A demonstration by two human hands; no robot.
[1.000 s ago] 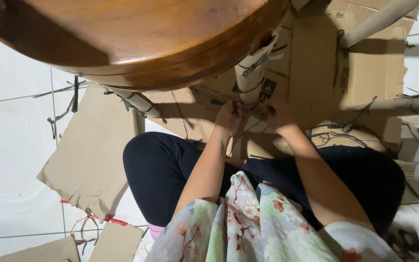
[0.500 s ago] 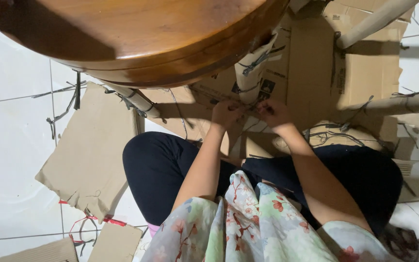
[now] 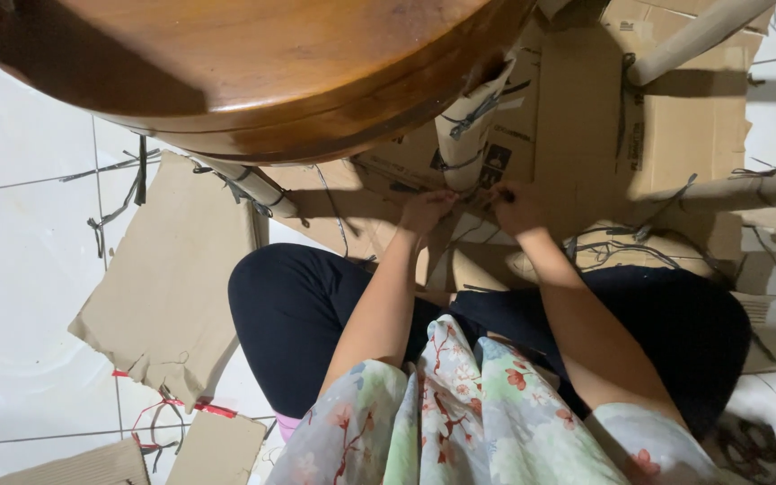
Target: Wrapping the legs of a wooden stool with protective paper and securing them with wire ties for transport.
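Both hands [image 3: 471, 207] (fingers curled) at wrapped leg [image 3: 467, 135]

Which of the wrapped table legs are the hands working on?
The middle leg, wrapped in cardboard and tied with dark string. The left hand and the right hand meet at its foot. The left leg and the upper-right leg stand untouched.

hands [image 3: 469, 207] beneath table [image 3: 253, 81], on cardboard [image 3: 577, 117]
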